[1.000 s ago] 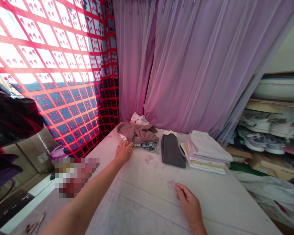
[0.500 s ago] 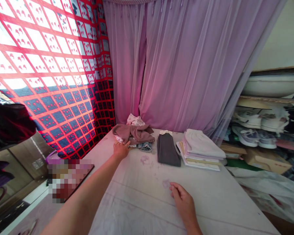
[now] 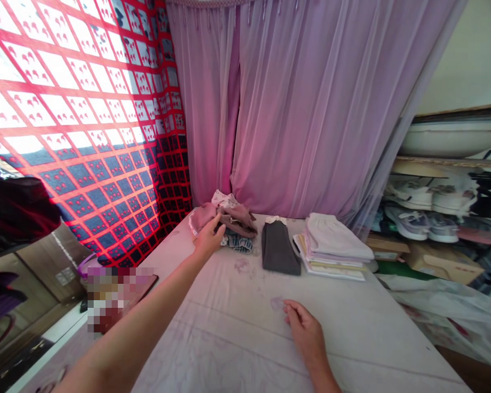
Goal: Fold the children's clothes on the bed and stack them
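Observation:
My left hand (image 3: 208, 238) reaches far across the pale bed sheet (image 3: 237, 327) and closes its fingers on the brownish-pink garment (image 3: 233, 215) in the rumpled heap of clothes by the curtain. A white printed piece and a blue patterned piece (image 3: 239, 243) lie in the same heap. My right hand (image 3: 305, 333) rests on the sheet near me, fingers loosely curled, nothing in it.
A folded dark grey garment (image 3: 279, 248) lies right of the heap, and a stack of folded pale clothes (image 3: 333, 245) beyond it. Purple curtains (image 3: 303, 109) hang behind, a red-and-blue patterned cloth (image 3: 85, 120) on the left. Shelves with shoes (image 3: 429, 215) stand at the right.
My left hand has moved from the sheet's edge up onto the heap and taken hold of the brownish-pink garment, bunching it. The right hand has stayed where it was.

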Motion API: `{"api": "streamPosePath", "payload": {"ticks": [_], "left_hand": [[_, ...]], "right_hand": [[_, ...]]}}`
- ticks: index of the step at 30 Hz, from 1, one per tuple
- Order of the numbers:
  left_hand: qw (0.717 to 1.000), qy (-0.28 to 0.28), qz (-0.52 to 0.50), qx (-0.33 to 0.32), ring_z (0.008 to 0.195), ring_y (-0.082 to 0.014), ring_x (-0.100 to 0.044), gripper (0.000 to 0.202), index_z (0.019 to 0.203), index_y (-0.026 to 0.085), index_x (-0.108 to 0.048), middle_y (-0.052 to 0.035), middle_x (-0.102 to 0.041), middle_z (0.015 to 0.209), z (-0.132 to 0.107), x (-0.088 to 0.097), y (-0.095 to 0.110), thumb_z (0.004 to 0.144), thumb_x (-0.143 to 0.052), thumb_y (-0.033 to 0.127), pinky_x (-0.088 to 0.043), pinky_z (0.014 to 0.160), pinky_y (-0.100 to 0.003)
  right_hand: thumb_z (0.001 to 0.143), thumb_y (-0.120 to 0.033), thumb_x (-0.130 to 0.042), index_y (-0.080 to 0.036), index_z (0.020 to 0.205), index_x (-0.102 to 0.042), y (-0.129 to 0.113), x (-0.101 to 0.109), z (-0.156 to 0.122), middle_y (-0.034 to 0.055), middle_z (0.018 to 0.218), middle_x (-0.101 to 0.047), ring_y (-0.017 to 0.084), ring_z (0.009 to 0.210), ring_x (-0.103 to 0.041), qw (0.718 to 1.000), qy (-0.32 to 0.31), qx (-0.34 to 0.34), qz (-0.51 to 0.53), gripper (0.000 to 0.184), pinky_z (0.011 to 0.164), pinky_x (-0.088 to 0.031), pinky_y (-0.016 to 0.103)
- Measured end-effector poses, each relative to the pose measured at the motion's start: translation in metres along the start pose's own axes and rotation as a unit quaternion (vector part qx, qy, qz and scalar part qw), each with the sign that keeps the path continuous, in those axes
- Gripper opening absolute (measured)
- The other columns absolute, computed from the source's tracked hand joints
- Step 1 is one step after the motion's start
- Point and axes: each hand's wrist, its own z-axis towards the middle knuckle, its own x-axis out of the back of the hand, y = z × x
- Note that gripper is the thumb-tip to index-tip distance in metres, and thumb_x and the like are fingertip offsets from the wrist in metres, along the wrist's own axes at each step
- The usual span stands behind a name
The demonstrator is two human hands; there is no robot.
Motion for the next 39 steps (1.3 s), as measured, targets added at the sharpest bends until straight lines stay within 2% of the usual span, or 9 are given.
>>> {"api": "streamPosePath", "payload": {"ticks": [2,5,8,12,16,24,30,33,39], "left_hand": [[0.994,0.024,-0.100,-0.024,0.113,-0.0196,-0.060,0.049,0.135,0.017,-0.052,-0.0066,-0.062,0.128,-0.020,0.009,0.015,0.089,-0.049,0.033,-0.046,0.099,-0.031],[0.984,0.024,-0.175,-0.031,0.109,-0.0186,-0.062,0.050,0.135,0.018,-0.052,-0.0066,-0.062,0.129,-0.069,0.023,0.032,0.090,-0.046,0.040,-0.048,0.097,-0.032],[0.986,-0.002,-0.159,-0.045,0.115,-0.0202,-0.060,0.045,0.125,0.019,-0.061,-0.0062,-0.065,0.124,-0.122,0.035,0.035,0.089,-0.045,0.042,-0.046,0.099,-0.032],[0.993,-0.099,-0.070,0.004,0.077,-0.0172,-0.070,0.043,0.118,0.024,-0.066,-0.0026,-0.075,0.088,-0.158,0.043,0.020,0.087,-0.045,0.046,-0.053,0.071,-0.024],[0.995,-0.072,0.004,0.072,0.057,-0.0152,-0.064,0.045,0.112,0.026,-0.069,0.0013,-0.067,0.059,-0.161,0.044,-0.014,0.086,-0.041,0.049,-0.046,0.059,-0.022],[0.976,0.034,-0.080,0.199,0.047,-0.0160,-0.054,0.057,0.113,0.018,-0.065,0.0060,-0.051,0.047,-0.181,0.031,-0.078,0.078,-0.041,0.057,-0.041,0.051,-0.025],[0.961,0.032,-0.167,0.219,0.044,-0.0149,-0.049,0.058,0.112,0.015,-0.064,0.0070,-0.049,0.045,-0.178,0.030,-0.082,0.076,-0.046,0.057,-0.039,0.048,-0.025],[0.955,0.031,-0.191,0.223,0.043,-0.0141,-0.048,0.059,0.112,0.014,-0.064,0.0072,-0.048,0.044,-0.177,0.032,-0.079,0.076,-0.046,0.058,-0.039,0.048,-0.025],[0.953,0.021,-0.206,0.222,0.044,-0.0141,-0.049,0.058,0.107,0.015,-0.065,0.0071,-0.049,0.045,-0.177,0.032,-0.083,0.075,-0.046,0.060,-0.039,0.050,-0.025]], "right_hand": [[0.068,-0.057,-0.052,-0.016,0.087,-0.073,0.001,0.000,0.000,0.0084,0.076,-0.073,0.020,0.060,-0.064,1.000,0.014,-0.007,0.020,0.049,0.060,-0.052,0.029],[0.067,-0.058,-0.055,-0.014,0.089,-0.071,0.005,0.003,0.001,0.0091,0.078,-0.072,0.020,0.062,-0.064,0.994,0.077,-0.020,0.071,0.052,0.057,-0.051,0.028],[0.067,-0.058,-0.058,-0.012,0.093,-0.069,0.010,0.007,0.003,0.0100,0.079,-0.072,0.019,0.063,-0.063,0.981,0.142,-0.040,0.128,0.055,0.053,-0.048,0.027],[0.068,-0.057,-0.060,-0.011,0.098,-0.067,0.014,0.009,0.004,0.0106,0.082,-0.072,0.018,0.065,-0.063,0.975,0.156,-0.047,0.150,0.056,0.055,-0.048,0.027],[0.070,-0.059,-0.057,-0.013,0.104,-0.066,0.017,0.005,0.003,0.0091,0.087,-0.072,0.021,0.075,-0.065,0.984,0.155,-0.030,0.087,0.058,0.067,-0.051,0.030],[0.074,-0.056,-0.053,-0.020,0.096,-0.071,0.006,-0.005,0.003,0.0109,0.104,-0.067,0.024,0.098,-0.061,0.982,0.096,0.127,-0.101,0.046,0.091,-0.047,0.038],[0.068,-0.053,-0.056,-0.019,0.090,-0.072,-0.036,-0.022,0.030,0.0108,0.103,-0.067,0.024,0.090,-0.063,0.988,0.058,0.087,-0.111,0.043,0.087,-0.047,0.038],[0.067,-0.048,-0.055,-0.018,0.079,-0.070,-0.057,-0.030,0.046,0.0094,0.090,-0.070,0.022,0.083,-0.064,0.995,0.032,0.051,-0.077,0.036,0.081,-0.049,0.034],[0.063,-0.036,-0.062,-0.018,0.078,-0.070,-0.077,-0.037,0.062,0.0020,0.068,-0.070,0.017,0.064,-0.063,0.995,0.013,0.027,-0.091,0.025,0.062,-0.047,0.027]]}}
